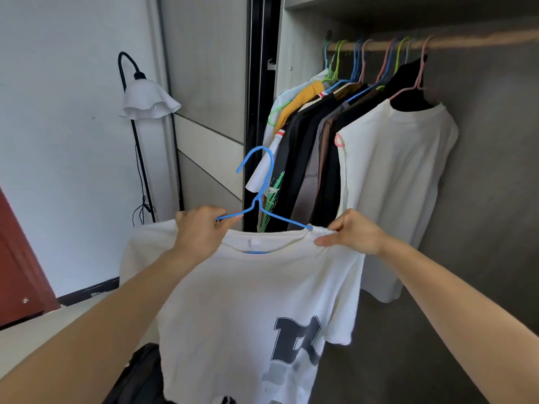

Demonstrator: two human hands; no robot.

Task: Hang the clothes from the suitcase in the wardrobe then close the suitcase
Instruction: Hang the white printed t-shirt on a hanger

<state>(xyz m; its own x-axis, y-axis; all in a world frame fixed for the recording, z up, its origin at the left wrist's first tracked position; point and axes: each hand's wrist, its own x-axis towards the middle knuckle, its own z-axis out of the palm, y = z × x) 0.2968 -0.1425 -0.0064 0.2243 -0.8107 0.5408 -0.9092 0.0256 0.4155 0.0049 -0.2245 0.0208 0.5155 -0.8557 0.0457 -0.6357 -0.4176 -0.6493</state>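
The white printed T-shirt (248, 301) was soft matt cotton-like cloth; the thin blue hanger (264, 196) looked smooth, plastic-coated; the pale wooden wardrobe rail (481, 42) was matt.

Bare forearms end in left hand (201, 230) and right hand (355, 233).

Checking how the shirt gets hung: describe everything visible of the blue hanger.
The blue hanger is thin wire, with an open hook above a twisted neck. It is upright, off the rail. The left hand grips one sloping arm; the other arm slips into the white T-shirt collar, which the right hand pinches. Its bottom bar shows inside the neckline.
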